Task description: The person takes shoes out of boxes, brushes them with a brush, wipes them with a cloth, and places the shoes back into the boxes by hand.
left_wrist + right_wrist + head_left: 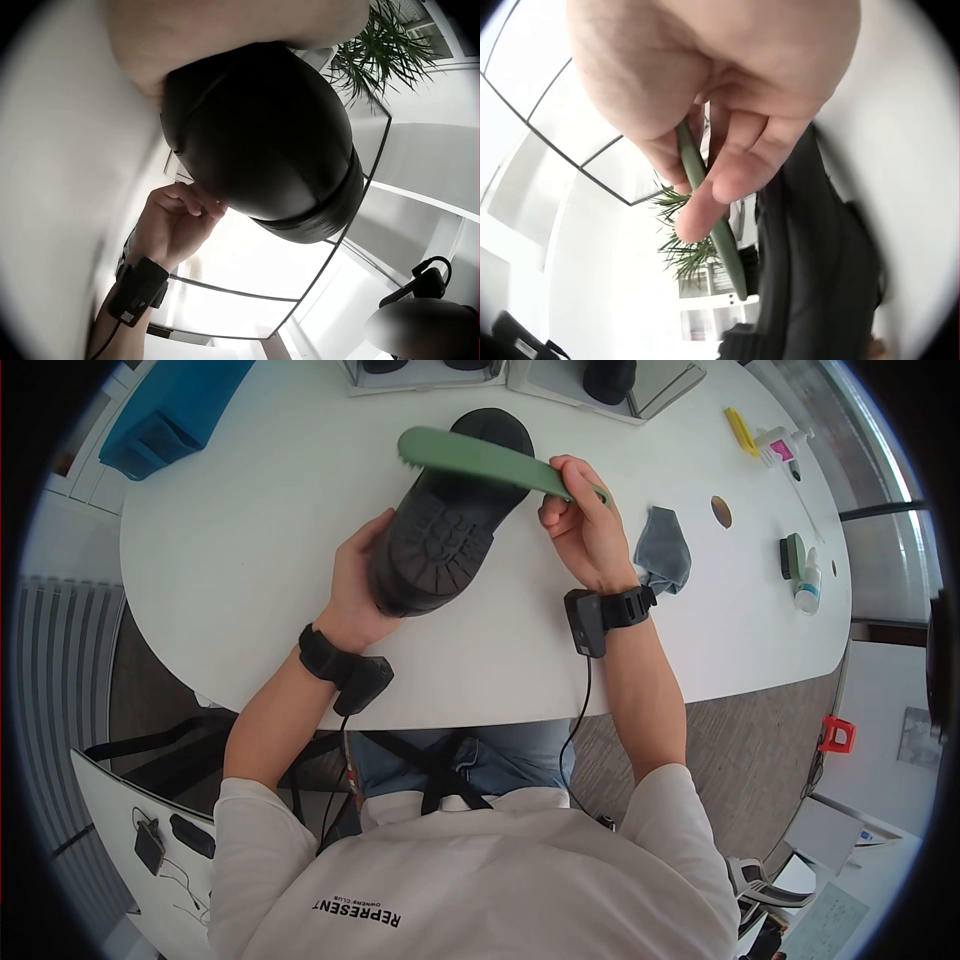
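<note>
A black shoe (435,555) lies sole up over the white table, its treaded toe end toward the person. My left hand (358,585) grips the shoe along its left side near the toe; in the left wrist view the smooth rounded toe (259,142) fills the middle. My right hand (590,530) holds the handle end of a long green brush (470,458) between thumb and fingers. The brush stretches across the sole near the heel, with a few bristles showing at its far left end. In the right wrist view the brush (724,244) is seen edge-on beside the shoe (817,255).
A grey cloth (664,550) lies right of my right hand. Farther right are a smaller green brush (793,557), a white bottle (808,588), a bottle with a pink label (778,450) and a yellow item (740,432). A blue holder (170,420) stands back left.
</note>
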{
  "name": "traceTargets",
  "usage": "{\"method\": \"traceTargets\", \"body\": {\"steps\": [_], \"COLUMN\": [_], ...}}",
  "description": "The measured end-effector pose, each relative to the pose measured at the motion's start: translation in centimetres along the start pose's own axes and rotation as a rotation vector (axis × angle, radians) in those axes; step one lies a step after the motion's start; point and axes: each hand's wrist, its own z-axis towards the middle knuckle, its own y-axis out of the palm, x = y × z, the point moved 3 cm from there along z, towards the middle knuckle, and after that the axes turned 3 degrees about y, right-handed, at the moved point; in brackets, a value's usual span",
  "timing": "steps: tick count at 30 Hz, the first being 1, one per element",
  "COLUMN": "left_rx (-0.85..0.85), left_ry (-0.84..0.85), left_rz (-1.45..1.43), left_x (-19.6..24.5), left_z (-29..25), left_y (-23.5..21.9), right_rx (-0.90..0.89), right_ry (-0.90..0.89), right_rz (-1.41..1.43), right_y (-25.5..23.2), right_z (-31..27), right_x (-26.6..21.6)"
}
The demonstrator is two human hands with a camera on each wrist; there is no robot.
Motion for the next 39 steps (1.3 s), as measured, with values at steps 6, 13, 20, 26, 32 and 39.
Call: {"method": "traceTargets", "body": {"steps": [6, 13, 20, 26, 32, 39], "left_rx": [-0.059, -0.077, -0.114, 0.087, 0.124, -0.059], "left_ry": [-0.028, 0.045, 0.055, 0.134, 0.135, 0.074], "left_rz": [-0.035, -0.025, -0.098, -0.101, -0.064, -0.072], "left_x": [0.2, 0.1, 0.3, 0.5, 0.7, 0.4], "left_z": [0.0, -0.2, -0.1, -0.2, -0.3, -0.1], "left_y": [-0.4, 0.1, -0.9, -1.4, -0.8, -0.6], "right_rx": [-0.287, 0.058, 0.008, 0.008, 0.158, 0.194], "right_ry": [-0.010, 0.037, 0.045, -0.030, -0.017, -0.044], "right_rz": [0.345, 0.066, 0.156, 0.169, 0.150, 0.045], "right_y": [-0.8, -1.4, -1.2, -2.1, -2.9, -2.4], "right_z": [-0.3, 0.3, 0.3, 0.4, 0.8, 0.7], "right_x": [-0.2, -0.2, -0.4, -0.7, -0.3, -0.6]}}
